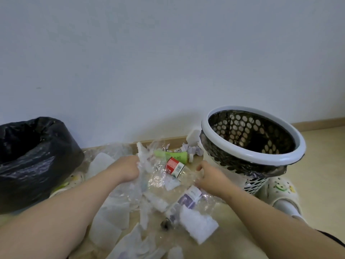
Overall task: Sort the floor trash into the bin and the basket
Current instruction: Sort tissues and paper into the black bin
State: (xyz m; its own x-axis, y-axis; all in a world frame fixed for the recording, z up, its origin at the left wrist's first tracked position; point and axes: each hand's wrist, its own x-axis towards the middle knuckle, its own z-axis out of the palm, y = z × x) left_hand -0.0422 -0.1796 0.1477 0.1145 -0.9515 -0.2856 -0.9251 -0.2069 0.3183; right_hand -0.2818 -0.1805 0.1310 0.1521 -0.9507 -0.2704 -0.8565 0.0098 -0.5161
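A pile of trash lies on the floor between a bin lined with a black bag [28, 156] at the left and a white perforated basket [250, 156] at the right. My left hand [127, 170] grips crumpled clear plastic wrap [149, 165] at the pile's middle. My right hand [211, 176] has its fingers curled on a crushed clear bottle with a red label [174, 166]. A green bottle [171, 156] lies just behind. A crushed bottle with a purple label [188, 200] and white tissues [197, 224] lie nearer me.
The wall runs right behind the pile. Crumpled paper balls [194, 149] sit by the basket's base. White perforated shoes [278, 191] stand at the right, beside the basket. More white sheets and wrappers [110, 221] cover the floor at the front.
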